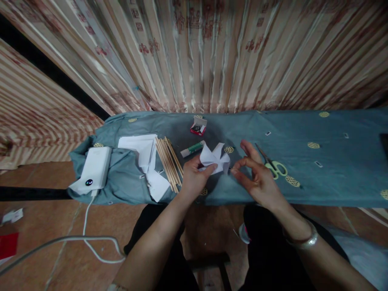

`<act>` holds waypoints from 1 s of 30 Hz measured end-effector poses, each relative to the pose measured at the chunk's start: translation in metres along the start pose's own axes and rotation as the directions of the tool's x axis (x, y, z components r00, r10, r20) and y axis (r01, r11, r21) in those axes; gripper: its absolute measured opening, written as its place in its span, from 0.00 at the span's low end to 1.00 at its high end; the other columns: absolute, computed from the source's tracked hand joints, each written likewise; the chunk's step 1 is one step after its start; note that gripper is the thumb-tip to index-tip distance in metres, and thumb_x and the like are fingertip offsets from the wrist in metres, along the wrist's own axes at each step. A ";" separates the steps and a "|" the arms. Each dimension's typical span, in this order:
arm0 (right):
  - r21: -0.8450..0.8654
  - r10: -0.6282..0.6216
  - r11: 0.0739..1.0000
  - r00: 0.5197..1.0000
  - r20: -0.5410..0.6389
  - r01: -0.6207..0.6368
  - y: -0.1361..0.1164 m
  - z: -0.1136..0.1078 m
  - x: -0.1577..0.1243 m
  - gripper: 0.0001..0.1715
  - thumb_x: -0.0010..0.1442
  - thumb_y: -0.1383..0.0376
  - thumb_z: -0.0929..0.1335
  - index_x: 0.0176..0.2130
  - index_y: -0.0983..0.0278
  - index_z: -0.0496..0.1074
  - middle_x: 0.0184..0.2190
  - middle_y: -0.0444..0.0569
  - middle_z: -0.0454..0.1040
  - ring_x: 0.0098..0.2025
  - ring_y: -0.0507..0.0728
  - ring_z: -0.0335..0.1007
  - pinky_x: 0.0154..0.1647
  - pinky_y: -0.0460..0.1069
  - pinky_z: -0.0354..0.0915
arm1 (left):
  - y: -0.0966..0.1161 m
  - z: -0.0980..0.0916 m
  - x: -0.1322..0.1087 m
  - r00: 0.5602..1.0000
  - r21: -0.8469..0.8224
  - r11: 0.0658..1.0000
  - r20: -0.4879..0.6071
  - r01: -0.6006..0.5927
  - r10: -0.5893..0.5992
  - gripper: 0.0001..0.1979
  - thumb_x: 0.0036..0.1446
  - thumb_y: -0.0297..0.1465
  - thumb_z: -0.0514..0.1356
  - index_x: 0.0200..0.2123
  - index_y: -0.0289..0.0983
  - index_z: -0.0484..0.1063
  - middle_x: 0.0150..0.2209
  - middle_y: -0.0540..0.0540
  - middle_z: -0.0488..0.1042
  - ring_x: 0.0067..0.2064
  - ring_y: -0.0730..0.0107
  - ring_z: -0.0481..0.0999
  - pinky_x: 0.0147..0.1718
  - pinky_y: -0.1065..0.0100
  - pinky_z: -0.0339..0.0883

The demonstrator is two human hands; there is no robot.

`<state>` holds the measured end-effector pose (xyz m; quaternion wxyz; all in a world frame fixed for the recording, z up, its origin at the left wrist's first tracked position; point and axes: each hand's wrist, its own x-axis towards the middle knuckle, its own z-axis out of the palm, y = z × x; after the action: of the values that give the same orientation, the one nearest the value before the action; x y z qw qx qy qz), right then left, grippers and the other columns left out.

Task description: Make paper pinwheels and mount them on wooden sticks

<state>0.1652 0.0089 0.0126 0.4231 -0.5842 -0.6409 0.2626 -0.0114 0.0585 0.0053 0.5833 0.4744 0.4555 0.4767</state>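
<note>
My left hand (194, 174) grips a folded white paper pinwheel (216, 158) from below, just above the blue cloth of the table (333, 169). My right hand (257, 173) is beside the paper's right edge, thumb and forefinger pinched together on something tiny I cannot make out. A bundle of thin wooden sticks (169, 161) lies left of my left hand. A green glue stick (192, 149) rests behind the paper.
White paper sheets and scraps (145, 155) lie left of the sticks. A white power bank (95, 167) with a cable sits at the table's left end. Green-handled scissors (274, 165) lie right of my right hand. A small red box (198, 126) stands near the curtain.
</note>
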 end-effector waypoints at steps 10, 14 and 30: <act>-0.426 -0.116 0.901 0.992 -0.045 0.087 0.038 -0.003 -0.003 0.11 0.63 0.62 0.63 0.38 0.62 0.74 0.66 0.57 0.61 0.66 0.69 0.60 0.61 0.70 0.59 | 0.002 0.005 -0.004 0.971 -0.390 0.893 0.013 0.225 -0.238 0.16 0.30 0.29 0.74 0.28 0.36 0.80 0.30 0.48 0.81 0.32 0.67 0.77 0.40 0.64 0.70; -0.316 -0.175 0.943 0.963 -0.204 0.104 0.003 -0.008 -0.006 0.09 0.63 0.59 0.67 0.40 0.61 0.74 0.64 0.54 0.64 0.63 0.64 0.65 0.62 0.64 0.62 | 0.004 0.007 -0.008 0.969 -0.363 0.901 0.024 0.239 -0.248 0.14 0.32 0.29 0.74 0.28 0.36 0.80 0.29 0.48 0.81 0.31 0.69 0.76 0.37 0.66 0.69; 0.015 -0.005 1.000 0.990 -0.139 0.007 -0.015 0.013 -0.005 0.04 0.58 0.62 0.71 0.32 0.60 0.75 0.65 0.53 0.64 0.66 0.65 0.60 0.62 0.62 0.62 | 0.005 0.013 -0.013 0.979 -0.302 0.932 0.057 0.202 -0.194 0.12 0.37 0.34 0.73 0.28 0.36 0.81 0.29 0.48 0.80 0.30 0.71 0.74 0.37 0.67 0.67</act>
<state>0.1460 0.0036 0.0171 0.4719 -0.5959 -0.6097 0.2248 -0.0009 0.0446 0.0131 0.7007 0.3363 0.4140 0.4739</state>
